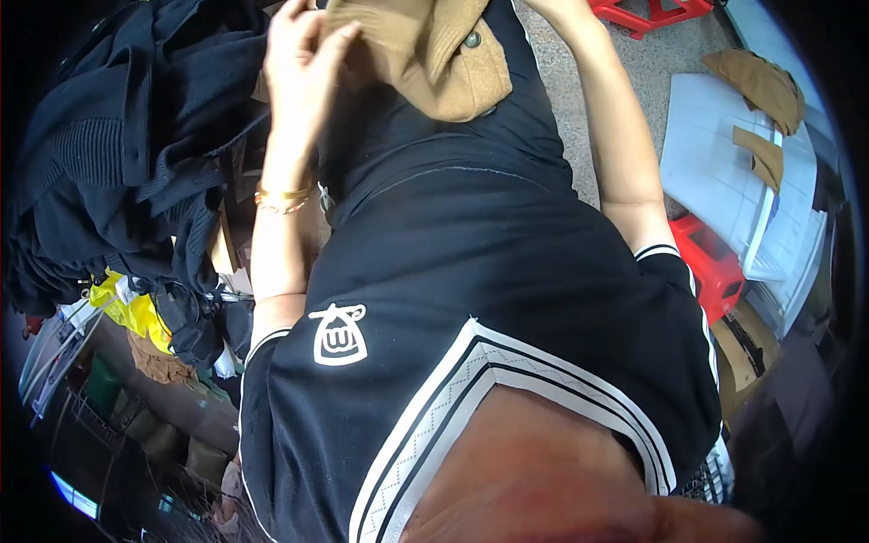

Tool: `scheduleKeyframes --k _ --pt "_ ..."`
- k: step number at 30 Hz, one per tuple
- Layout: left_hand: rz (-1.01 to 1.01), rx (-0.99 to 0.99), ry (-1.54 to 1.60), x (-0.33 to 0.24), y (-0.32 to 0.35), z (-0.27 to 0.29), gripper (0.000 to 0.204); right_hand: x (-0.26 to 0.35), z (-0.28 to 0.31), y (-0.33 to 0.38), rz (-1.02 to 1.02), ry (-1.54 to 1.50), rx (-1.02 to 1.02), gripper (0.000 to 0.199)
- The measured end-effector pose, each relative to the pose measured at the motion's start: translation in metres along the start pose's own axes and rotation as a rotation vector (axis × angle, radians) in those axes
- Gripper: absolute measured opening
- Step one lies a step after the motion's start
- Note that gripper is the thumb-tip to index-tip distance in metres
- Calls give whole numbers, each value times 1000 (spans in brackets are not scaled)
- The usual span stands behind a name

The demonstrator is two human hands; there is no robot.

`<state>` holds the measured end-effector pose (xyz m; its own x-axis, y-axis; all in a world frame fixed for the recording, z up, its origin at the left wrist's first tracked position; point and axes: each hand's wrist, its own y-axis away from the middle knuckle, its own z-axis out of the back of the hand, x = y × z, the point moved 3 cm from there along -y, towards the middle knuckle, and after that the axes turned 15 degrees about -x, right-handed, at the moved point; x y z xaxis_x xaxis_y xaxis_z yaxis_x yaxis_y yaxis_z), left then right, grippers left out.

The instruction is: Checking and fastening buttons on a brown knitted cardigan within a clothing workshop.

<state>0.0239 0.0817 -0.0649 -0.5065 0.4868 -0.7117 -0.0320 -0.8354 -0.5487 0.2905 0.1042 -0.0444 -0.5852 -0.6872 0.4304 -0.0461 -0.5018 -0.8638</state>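
Note:
A tan ribbed-cloth garment (466, 86) with a dark round button lies over my lap at the top of the head view, partly cut off by the frame. My left hand (303, 50) is at its left edge, thumb and fingers closed on the cloth. A bracelet circles my left wrist. My right forearm reaches up to the top edge, where only the wrist end of my right hand (554, 5) shows. Its fingers are out of the picture, so what they touch is hidden.
Dark knitted clothes (136, 136) are heaped at my left, above a yellow bag (136, 312). On the right, tan cloth pieces (760, 90) lie on a white surface (701, 154). A red plastic stool (711, 262) stands beside it; another red plastic thing (652, 13) is farther off.

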Motion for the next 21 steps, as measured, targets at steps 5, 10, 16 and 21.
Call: scheduleKeyframes --k 5,10,16,21 --pt "1042 -154 1133 21 -17 31 16 35 15 37 -509 595 586 54" --pt "869 -245 1230 4 -21 63 21 39 15 74 -221 690 679 29" --pt "717 -241 1486 -29 4 129 44 33 74 77 -1028 -336 115 24" --pt "704 63 1036 -22 18 129 54 74 139 56 -1101 -1176 -573 55"
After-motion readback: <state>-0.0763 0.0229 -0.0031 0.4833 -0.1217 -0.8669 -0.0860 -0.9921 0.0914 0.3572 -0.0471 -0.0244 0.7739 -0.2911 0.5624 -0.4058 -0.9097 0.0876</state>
